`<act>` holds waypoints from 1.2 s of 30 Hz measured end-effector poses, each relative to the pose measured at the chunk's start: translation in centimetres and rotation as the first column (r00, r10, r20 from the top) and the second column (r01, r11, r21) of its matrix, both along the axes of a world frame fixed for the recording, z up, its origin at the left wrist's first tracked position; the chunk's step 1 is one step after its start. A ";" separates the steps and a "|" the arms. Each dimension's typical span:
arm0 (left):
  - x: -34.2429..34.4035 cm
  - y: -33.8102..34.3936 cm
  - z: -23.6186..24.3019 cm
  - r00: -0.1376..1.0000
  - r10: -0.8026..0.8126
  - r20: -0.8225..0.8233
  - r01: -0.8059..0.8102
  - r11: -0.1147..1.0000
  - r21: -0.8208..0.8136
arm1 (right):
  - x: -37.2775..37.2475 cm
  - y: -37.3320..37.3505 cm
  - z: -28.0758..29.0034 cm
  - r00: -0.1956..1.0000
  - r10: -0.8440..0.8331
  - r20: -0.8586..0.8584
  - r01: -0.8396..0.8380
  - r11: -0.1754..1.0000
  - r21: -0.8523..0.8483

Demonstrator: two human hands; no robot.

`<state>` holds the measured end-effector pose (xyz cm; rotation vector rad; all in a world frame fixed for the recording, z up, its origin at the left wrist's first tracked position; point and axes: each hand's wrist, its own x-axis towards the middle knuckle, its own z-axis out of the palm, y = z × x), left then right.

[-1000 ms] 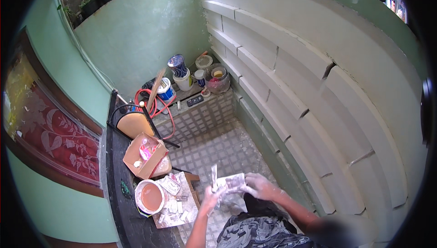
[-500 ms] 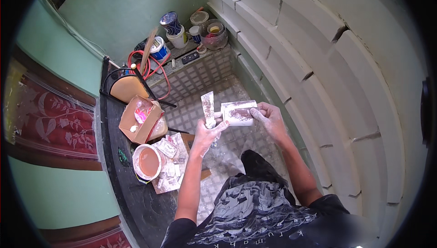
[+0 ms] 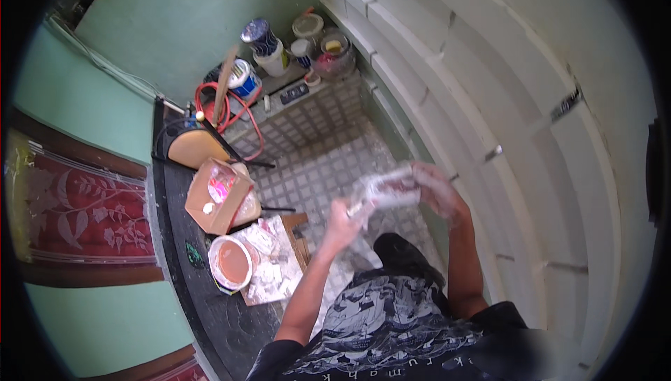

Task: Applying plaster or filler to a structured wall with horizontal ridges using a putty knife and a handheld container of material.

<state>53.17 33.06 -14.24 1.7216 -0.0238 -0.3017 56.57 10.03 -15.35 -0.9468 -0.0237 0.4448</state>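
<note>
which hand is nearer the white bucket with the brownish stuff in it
Left. The left hand is right of the white bucket and somewhat higher in the picture; the right hand is farther right and higher still.

I hold a wide flat plate [image 3: 395, 187] between my left hand [image 3: 342, 224] and my right hand [image 3: 440, 191], up and to the right of the bucket [image 3: 214, 266]. It is rectangular, whitish, with a darker smear across its face; its long side runs crosswise, tipped slightly, and my right fingers grip the end farther from the bucket. On the end nearer the bucket, my left fist closes on a slim pale tool [image 3: 357, 208], too blurred for me to tell its shape or whether it touches the plate.
</note>
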 end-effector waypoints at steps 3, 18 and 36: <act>2.6 -0.1 -1.0 0.944 -0.252 0.214 0.216 0.960 0.177 | 2.7 -0.8 -2.2 0.986 0.165 0.009 -0.162 0.978 -0.132; 11.5 -3.0 -6.4 0.936 0.200 -0.289 -0.244 0.962 -0.126 | 12.7 -1.5 -7.7 0.975 0.222 -0.026 -0.205 0.843 -0.497; 36.4 14.6 -8.2 0.997 0.065 -0.033 -0.067 0.995 -0.077 | 36.0 16.9 -4.4 0.999 -0.007 -0.043 -0.013 0.904 -0.427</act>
